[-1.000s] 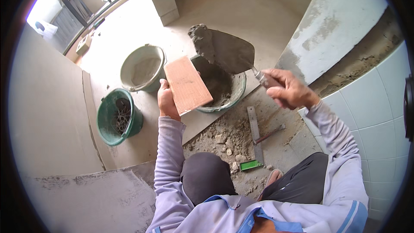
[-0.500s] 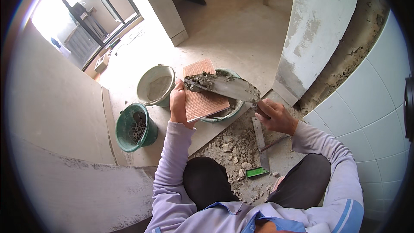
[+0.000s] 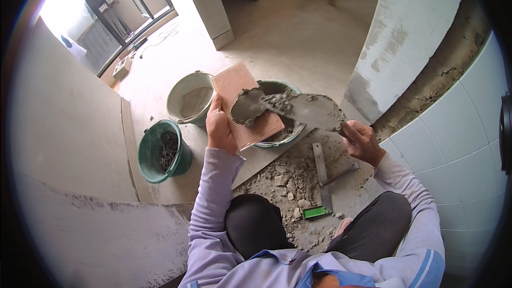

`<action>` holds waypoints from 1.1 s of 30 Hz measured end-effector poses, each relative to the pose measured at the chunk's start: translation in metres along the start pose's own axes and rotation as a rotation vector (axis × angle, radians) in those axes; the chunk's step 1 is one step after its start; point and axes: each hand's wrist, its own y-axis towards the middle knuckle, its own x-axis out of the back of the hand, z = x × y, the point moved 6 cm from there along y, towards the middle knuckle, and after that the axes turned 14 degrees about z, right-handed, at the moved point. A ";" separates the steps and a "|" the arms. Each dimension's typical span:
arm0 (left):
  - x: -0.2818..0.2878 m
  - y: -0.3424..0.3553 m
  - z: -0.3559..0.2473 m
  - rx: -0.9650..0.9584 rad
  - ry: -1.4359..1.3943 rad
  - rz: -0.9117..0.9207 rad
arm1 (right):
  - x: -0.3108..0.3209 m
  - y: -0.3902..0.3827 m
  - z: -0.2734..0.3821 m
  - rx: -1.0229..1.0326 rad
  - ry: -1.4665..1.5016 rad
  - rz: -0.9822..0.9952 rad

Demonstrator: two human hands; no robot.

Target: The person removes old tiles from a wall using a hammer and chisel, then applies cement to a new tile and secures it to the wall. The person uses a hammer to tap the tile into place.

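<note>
At the left of my view, a green bucket (image 3: 150, 152) holds a dark tangle on the floor, with a paler bucket (image 3: 184, 85) of grey material just beyond it. Next comes the left hand (image 3: 220, 125), gripping a tile (image 3: 237, 82) along its left side, thumb on top; the fingers underneath are hidden from me. The tile is held tilted in the air, ribbed reddish back upward, partly over a tub (image 3: 289, 140) of mortar.

Here is what has just changed: half a second ago the loaded blade lay across the tile, and now a thick grey dollop (image 3: 248, 108) sits near the middle of the ribs, with bare ridges at both ends. I take it that the work has gone from carrying mortar to coating the tile, and that the spreading is unfinished.

Right of the dollop, the trowel (image 3: 320, 111) has shifted rightward, its blade still smeared with mortar; I cannot tell whether its tip touches the dollop. Below it, a metal square (image 3: 320, 162) lies among rubble. The right hand (image 3: 364, 141), closed around the trowel's handle, has moved toward the tiled wall (image 3: 453, 154) at far right.
</note>
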 end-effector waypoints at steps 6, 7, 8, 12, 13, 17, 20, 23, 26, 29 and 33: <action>0.024 0.015 -0.007 -0.161 0.122 -0.108 | 0.008 0.014 0.006 -0.117 -0.004 0.061; 0.031 0.016 -0.006 -0.176 0.123 -0.108 | 0.009 0.024 0.013 -0.119 0.014 0.093; 0.031 0.014 -0.005 -0.184 0.149 -0.135 | 0.011 0.031 0.019 -0.103 0.002 0.105; 0.032 0.009 0.002 -0.166 0.186 -0.229 | 0.007 0.039 0.024 -0.005 -0.099 0.156; 0.035 0.007 0.003 -0.144 0.185 -0.249 | 0.006 0.037 0.023 0.016 -0.109 0.155; 0.020 -0.002 0.012 0.043 0.113 -0.147 | 0.000 0.021 0.015 0.077 -0.113 0.117; 0.015 -0.001 0.018 0.120 0.055 -0.021 | -0.006 0.014 0.007 0.075 -0.110 0.050; 0.011 -0.007 0.016 0.151 -0.035 0.023 | -0.013 0.001 -0.003 0.024 -0.114 0.039; 0.033 -0.003 0.006 0.070 0.049 -0.068 | 0.008 -0.010 0.000 -0.066 -0.133 0.058; 0.034 0.001 0.007 0.065 0.069 -0.104 | 0.033 -0.014 -0.009 -0.266 0.137 0.173; 0.026 -0.008 0.023 0.169 0.167 -0.185 | 0.043 0.031 -0.008 -0.451 0.896 0.433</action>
